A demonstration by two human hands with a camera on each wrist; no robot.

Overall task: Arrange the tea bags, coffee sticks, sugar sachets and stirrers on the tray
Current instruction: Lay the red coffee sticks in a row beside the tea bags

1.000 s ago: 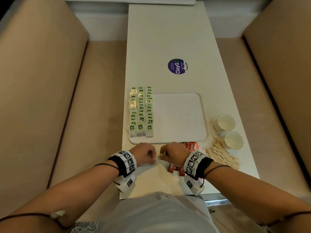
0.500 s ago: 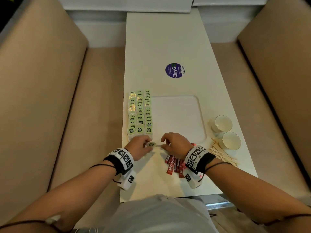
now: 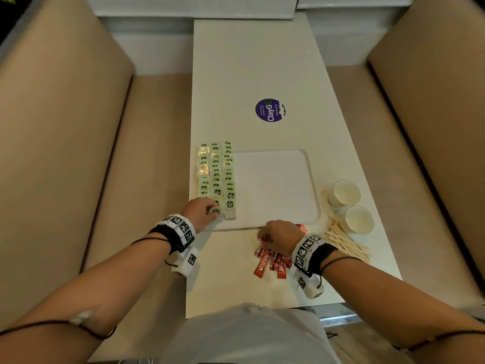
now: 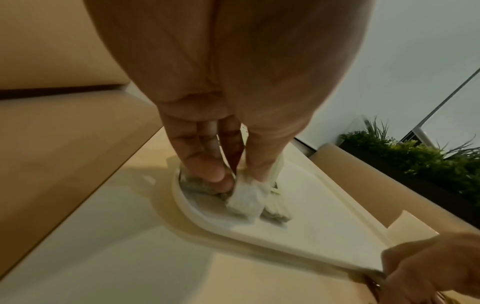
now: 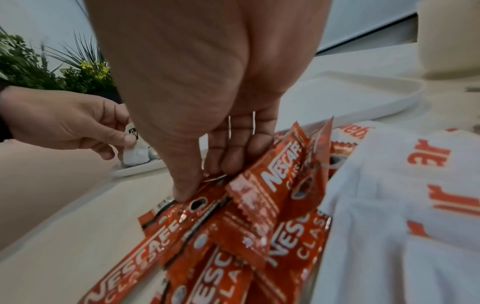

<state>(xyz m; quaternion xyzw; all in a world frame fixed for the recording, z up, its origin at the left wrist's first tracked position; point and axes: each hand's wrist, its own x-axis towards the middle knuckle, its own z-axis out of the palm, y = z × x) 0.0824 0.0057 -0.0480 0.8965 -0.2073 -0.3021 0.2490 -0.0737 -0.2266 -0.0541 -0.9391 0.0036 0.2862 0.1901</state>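
Left hand (image 3: 200,214) is pinching a tea bag (image 3: 215,210) at the tray (image 3: 313,203) near-left corner, right hand (image 3: 282,233) fingers (image 5: 233,158) gripping coffee sticks (image 3: 267,264) beside its front edge.

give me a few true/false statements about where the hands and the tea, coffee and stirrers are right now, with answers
1. The left hand pinches a tea bag at the tray's near left corner. True.
2. The coffee sticks already lie on the tray. False: they lie on the table in front of it, under the right hand.
3. The rows of tea bags fill the tray's left side. True.
4. The stirrers stand in a paper cup. False: they lie loose on the table beside the cups.
5. The right hand rests idle and empty. False: its fingers curl into the coffee sticks.
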